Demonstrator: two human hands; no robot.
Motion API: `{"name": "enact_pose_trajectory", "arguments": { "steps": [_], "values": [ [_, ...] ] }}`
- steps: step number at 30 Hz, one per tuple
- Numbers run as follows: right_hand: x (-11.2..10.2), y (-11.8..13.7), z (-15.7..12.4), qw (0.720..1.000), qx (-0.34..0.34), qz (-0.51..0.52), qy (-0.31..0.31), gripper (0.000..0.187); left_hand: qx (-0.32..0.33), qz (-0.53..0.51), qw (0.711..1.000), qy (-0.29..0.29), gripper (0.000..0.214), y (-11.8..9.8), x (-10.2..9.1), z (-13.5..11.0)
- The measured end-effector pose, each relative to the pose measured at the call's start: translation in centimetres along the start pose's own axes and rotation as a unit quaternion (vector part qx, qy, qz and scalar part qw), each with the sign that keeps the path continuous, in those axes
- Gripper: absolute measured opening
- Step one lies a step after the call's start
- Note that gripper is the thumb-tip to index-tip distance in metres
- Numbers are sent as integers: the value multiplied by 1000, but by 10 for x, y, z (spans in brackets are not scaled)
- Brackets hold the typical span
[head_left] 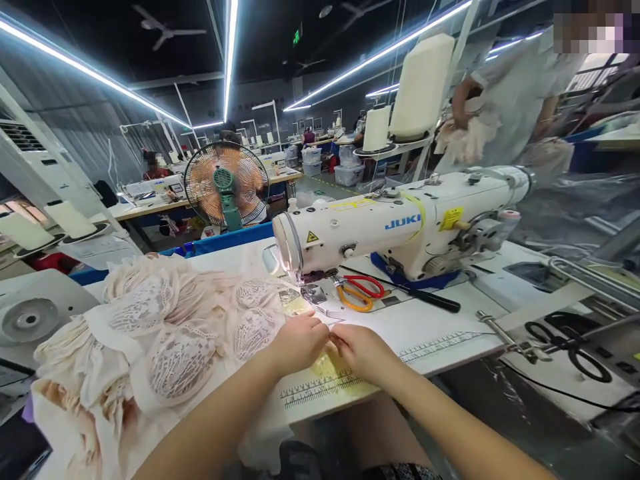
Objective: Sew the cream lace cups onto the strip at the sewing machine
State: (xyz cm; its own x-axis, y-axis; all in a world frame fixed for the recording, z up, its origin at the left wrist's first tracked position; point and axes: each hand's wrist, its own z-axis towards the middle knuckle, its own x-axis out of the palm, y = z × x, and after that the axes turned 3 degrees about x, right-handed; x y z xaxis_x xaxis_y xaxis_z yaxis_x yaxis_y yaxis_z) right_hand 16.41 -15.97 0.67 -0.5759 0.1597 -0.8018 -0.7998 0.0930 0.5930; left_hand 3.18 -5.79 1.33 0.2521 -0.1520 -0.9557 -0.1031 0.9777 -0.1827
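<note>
Both hands meet at the near edge of the table [450,333], just in front of the needle of the sewing machine [400,223]. The left hand [299,341] and the right hand [363,352] each pinch the edge of a pale piece of cloth [305,319] between fingertips, knuckles almost touching; what lies under the fingers cannot be made out. That piece runs left into a heap of cream lace fabric [165,333] that covers the left part of the table and spills over its near edge.

The fabric looks light, soft and limp, with open lace panels that would likely snag or stretch if tugged. It seems best held at the plain hem close to the needle, with flat fingers, since a loose heap like this will probably drag and slide.

The table top is white and smooth, with a printed ruler [330,387] along the near edge. Scissors with 1 red and 1 orange handle [361,293] lie beside the needle plate, and a black-handled tool [425,298] lies just right of them.

Around it is a long workshop under strip lights: a standing fan [226,185] beyond the far edge, thread cones [421,87] on a stand, more sewing tables behind, and another person [510,107] in pale clothing at the far right holding cloth.
</note>
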Motion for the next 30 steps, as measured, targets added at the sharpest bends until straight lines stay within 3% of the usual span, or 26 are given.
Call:
{"name": "enact_pose_trajectory", "arguments": {
  "steps": [5,12,15,21,25,28,29,30],
  "values": [
    [-18,-12,17,999,11,-40,-19,27,-108,-169,975,-90,17,18,2,-2],
    [-48,-54,63,976,142,-148,-73,29,-241,-248,921,-177,17,50,-12,-12],
    [-49,-62,73,972,144,-179,-54,24,-265,-292,905,-160,19,51,-19,-15],
    [-54,-56,85,973,177,-149,-22,16,-250,-354,899,-52,20,33,-28,-16],
    [-78,-54,42,980,190,-53,-29,15,-259,-366,890,-81,19,26,-30,-14],
    [-69,-46,-22,979,178,90,41,47,-273,-406,865,-110,18,25,-30,-13],
    [-57,-41,-44,968,172,177,51,62,-276,-417,858,-117,17,25,-30,-12],
    [-42,-35,-63,896,184,399,64,71,-280,-422,853,-124,17,24,-30,-11]
  ]
}}
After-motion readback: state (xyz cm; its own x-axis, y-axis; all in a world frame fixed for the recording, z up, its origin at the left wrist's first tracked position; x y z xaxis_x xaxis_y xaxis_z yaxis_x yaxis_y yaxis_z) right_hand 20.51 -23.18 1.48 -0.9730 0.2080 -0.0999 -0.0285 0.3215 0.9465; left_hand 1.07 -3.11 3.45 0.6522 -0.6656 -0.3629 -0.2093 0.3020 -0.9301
